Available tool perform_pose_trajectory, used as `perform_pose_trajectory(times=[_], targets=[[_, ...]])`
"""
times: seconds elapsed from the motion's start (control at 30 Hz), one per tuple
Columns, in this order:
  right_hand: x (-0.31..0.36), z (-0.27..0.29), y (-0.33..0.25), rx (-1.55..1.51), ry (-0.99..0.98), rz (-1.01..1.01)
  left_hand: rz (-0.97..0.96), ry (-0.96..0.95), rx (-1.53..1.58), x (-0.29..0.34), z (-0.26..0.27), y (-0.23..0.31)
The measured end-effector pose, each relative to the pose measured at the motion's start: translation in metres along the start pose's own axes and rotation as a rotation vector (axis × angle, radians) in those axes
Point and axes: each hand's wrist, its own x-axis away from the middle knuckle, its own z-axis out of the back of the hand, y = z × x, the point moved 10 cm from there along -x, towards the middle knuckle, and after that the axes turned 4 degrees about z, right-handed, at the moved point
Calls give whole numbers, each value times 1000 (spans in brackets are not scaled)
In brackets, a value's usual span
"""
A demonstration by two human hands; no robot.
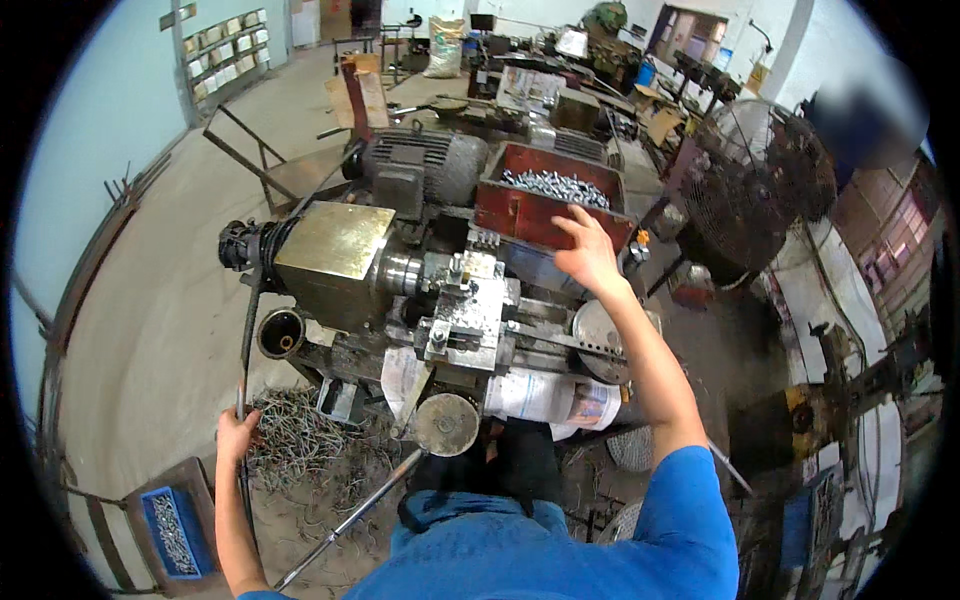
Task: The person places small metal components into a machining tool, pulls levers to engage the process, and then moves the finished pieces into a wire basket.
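My left hand [236, 436] is closed round a long dark rod [247, 350] that runs down beside the pulley end of a small lathe-like machine [470, 305]. On the right, my right hand [587, 250] is raised with its fingers apart and nothing seen in them. It is by the front wall of a red metal box [525, 213], which holds many small shiny metal parts [558, 186]. Whether the fingertips touch the box, I cannot tell. A brass-coloured cover [335, 240] tops the machine's headstock, left of the spindle and tool block.
An electric motor [425, 165] sits behind the machine. Metal shavings [300, 435] heap on the floor at left. A blue bin [172, 533] of small parts stands lower left. A large caged fan [750, 185] is at right. A metal bar [350, 522] slants near my legs.
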Motion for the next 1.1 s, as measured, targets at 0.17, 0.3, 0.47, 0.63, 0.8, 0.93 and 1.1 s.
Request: perform_pose_trajectory(times=[0.17, 0.3, 0.47, 0.63, 0.8, 0.93, 1.1], targets=[[145, 31, 82, -23, -80, -323, 108, -244, 267, -13, -13, -10], [294, 66, 124, 60, -149, -666, 136, -195, 252, -23, 7, -37], [498, 101, 130, 178, -279, -979, 182, -288, 268, -42, 10, -58], [633, 74, 103, 188, -429, -1112, 224, -327, 277, -45, 19, -77], [666, 24, 45, 123, -562, -1088, 209, -298, 261, -38, -4, -53], [670, 4, 42, 63, -422, -1109, 194, -287, 284, -30, -10, -48], [665, -8, 50, 103, -605, -1277, 168, -282, 328, -31, -13, -45]])
